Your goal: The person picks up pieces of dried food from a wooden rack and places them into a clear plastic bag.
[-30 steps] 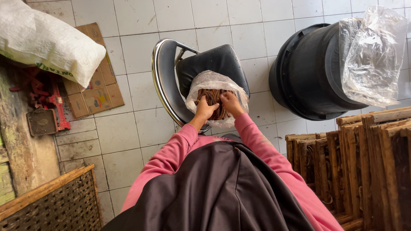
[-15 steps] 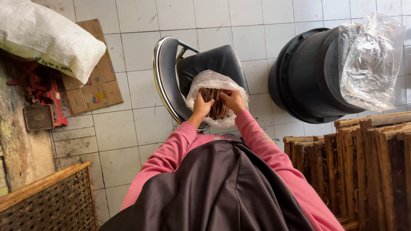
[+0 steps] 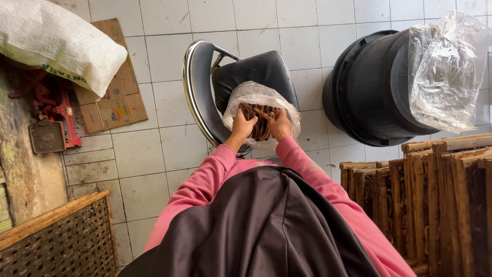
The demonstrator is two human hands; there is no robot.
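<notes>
white sack (image 3: 56, 46): top left, woven, lying on its side over the edge of a weathered wooden surface
cardboard (image 3: 110, 100): flattened piece on the tiled floor, just right of the sack
red tool (image 3: 64, 115): red metal item beside a small dark tray, between the wood surface and the cardboard; kind unclear
woven frame (image 3: 56, 241): bottom left, wood rim with mesh panel
chair (image 3: 197, 87): centre, chrome-edged, dark padded seat, seen from above
plastic bag (image 3: 256, 95): clear, sits on the chair seat, mouth open toward the person, full of brown sticks (image 3: 260, 120)
left hand (image 3: 242, 125): pink sleeve, at the left edge of the bag mouth, fingers curled closed on the plastic and the sticks
right hand (image 3: 281, 124): pink sleeve, at the right edge of the bag mouth, fingers closed on the plastic and the sticks; hands close together, not touching
lap: dark cloth over the person's front, below the hands
black tub (image 3: 369, 87): large, lying tipped on its side on the floor, right of the chair, well apart from the hands
crumpled plastic (image 3: 448, 72): clear sheet draped over the tub's right side
wooden frames (image 3: 441, 205): bottom right, stacked upright in a row, just beside the right arm
</notes>
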